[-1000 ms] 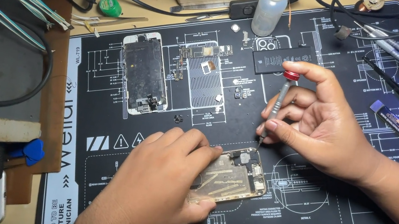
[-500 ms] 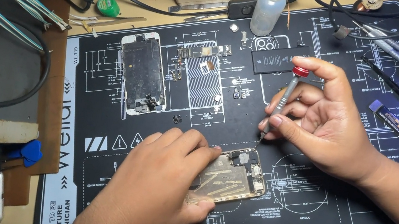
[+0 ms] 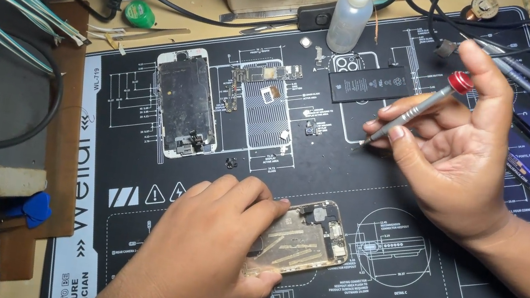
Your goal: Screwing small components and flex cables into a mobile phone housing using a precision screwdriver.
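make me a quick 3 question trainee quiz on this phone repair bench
1. True or false: the right hand holds a grey metal screwdriver with a red cap.
2. What does the left hand press down on the black printed work mat?
A. a white plastic squeeze bottle
B. an opened gold phone housing
C. a flat black battery
3. Which part lies left of the battery: the detached phone screen with a white frame or the blue plastic pick?

Key: 1 true; 2 B; 3 the screen.

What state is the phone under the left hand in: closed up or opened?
Opened: the phone housing lies without its screen, inner parts exposed, under the left hand.
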